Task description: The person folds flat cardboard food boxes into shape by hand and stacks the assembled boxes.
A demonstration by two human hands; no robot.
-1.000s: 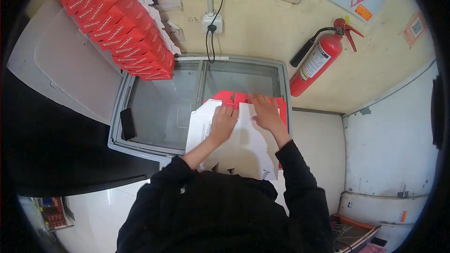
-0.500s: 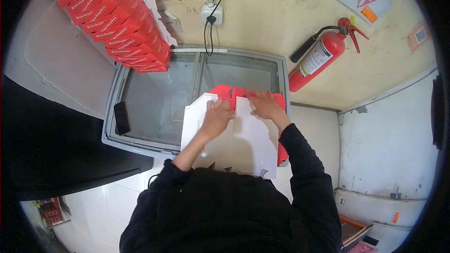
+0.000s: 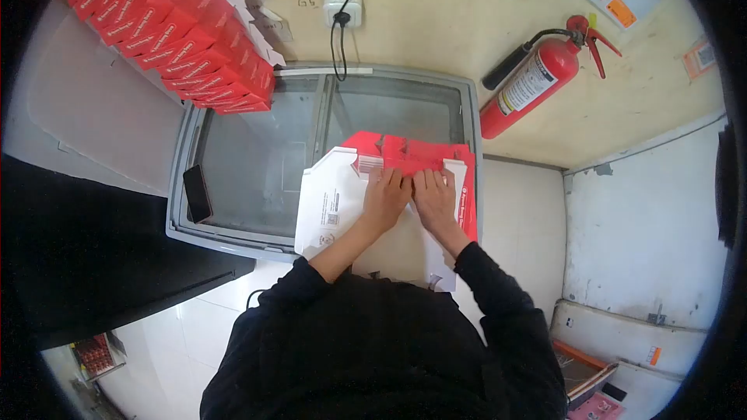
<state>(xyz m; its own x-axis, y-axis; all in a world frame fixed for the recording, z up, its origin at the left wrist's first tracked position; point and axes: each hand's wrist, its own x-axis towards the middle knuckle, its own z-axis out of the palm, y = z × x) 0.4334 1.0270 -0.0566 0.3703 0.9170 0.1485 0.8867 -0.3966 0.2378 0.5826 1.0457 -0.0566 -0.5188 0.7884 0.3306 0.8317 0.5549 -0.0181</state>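
A partly folded cardboard box (image 3: 317,196), white inside and red outside, lies on the glass-topped chest freezer (image 3: 253,163) in front of my body. My left hand (image 3: 384,204) and my right hand (image 3: 436,204) are side by side at the middle of its far part. Their fingers are curled over the edge of the red flap (image 3: 420,154), which is bent inward. My thumbs are mostly hidden. Small print and a code show on the left white panel, and red board shows along the right side.
Red boxes (image 3: 167,27) stand in a tall leaning stack at the back left. A phone (image 3: 198,194) lies on the freezer's left edge. Behind are a wall socket (image 3: 342,12) with a hanging cable and a fire extinguisher (image 3: 537,82) at the right.
My hands have come closer together and slightly toward me. More of the red flap is now folded inward, and print on the left white panel has come into sight.
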